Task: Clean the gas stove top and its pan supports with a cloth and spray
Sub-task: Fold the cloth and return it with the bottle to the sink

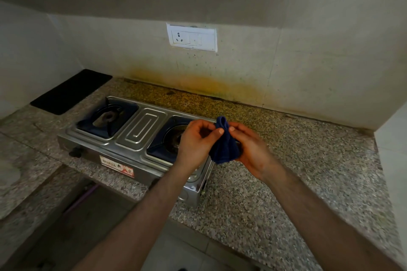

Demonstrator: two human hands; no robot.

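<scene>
A two-burner steel gas stove [141, 126] stands on the granite counter. Its left burner well [108, 117] is open to view, and no pan support shows on it. The right burner [174, 136] is partly hidden behind my left hand. Both hands hold a dark blue cloth [224, 147] above the stove's right end. My left hand [197, 141] pinches the cloth's top from the left. My right hand [251, 149] pinches it from the right and cups the hanging part. No spray bottle is in view.
A granite counter [297, 171] runs along a stained wall with a white socket plate [192, 37]. A black mat [71, 91] lies at the back left. Black stove knobs [76, 152] face the front edge. An opening below the counter lies at the lower left.
</scene>
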